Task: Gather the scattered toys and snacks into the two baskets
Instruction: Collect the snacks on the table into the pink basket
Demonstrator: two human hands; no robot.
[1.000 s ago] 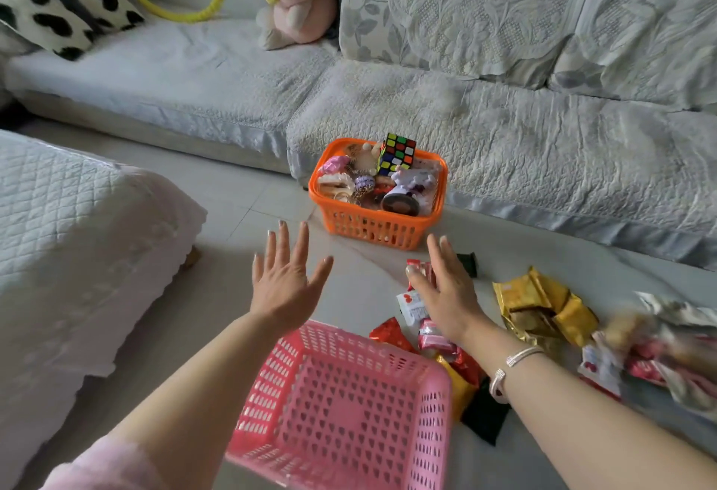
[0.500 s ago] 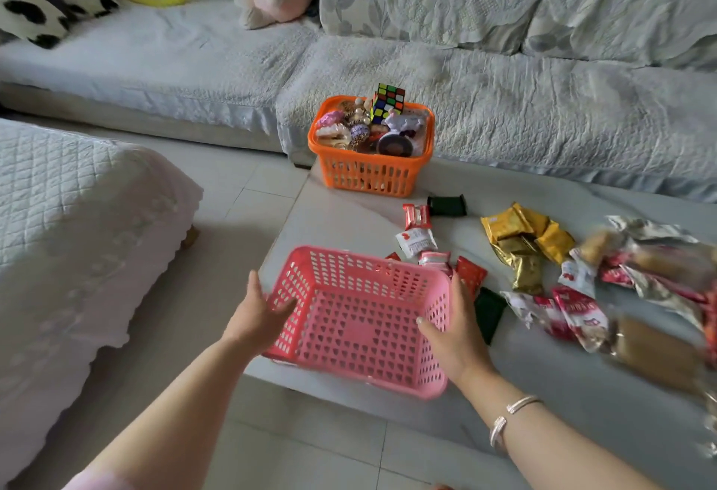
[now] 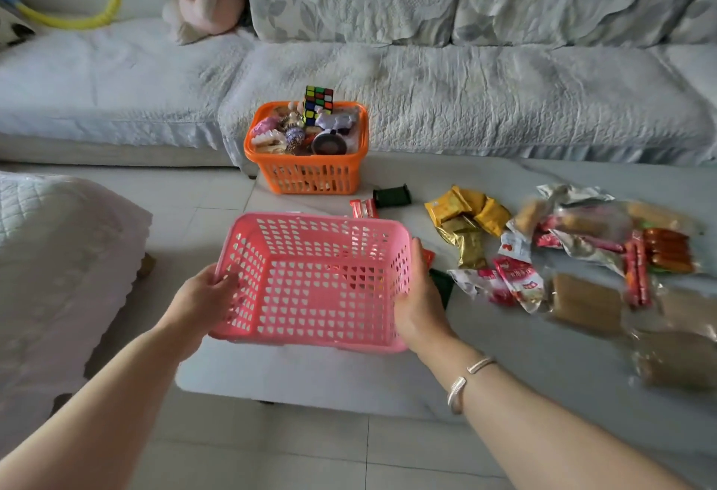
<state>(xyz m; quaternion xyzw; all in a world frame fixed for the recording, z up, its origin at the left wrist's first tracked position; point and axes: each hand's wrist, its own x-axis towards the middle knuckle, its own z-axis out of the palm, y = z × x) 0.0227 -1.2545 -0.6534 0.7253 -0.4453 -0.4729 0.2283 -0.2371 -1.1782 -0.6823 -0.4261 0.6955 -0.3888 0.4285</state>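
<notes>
The left hand [image 3: 205, 295] gripped the left wall of the pink basket [image 3: 314, 284], fingers curled over its rim, and the right hand [image 3: 417, 307] clasped the right wall, thumb up along the side. Held from both sides like that, the empty basket sat near the table's [image 3: 349, 373] front-left corner, seemingly being steadied close to the snacks for easy loading. Behind it, at the table's far-left edge against the sofa [image 3: 465, 101], the orange basket [image 3: 310, 175] stood already heaped with toys, a puzzle cube [image 3: 318, 101] perched on top, which suggested it was finished with. Further right, the snack packets [image 3: 523, 280] lay strewn across the table toward its right edge, gold wrappers [image 3: 465, 218] nearest the middle, all outside either basket and likely meant for the pink one.
</notes>
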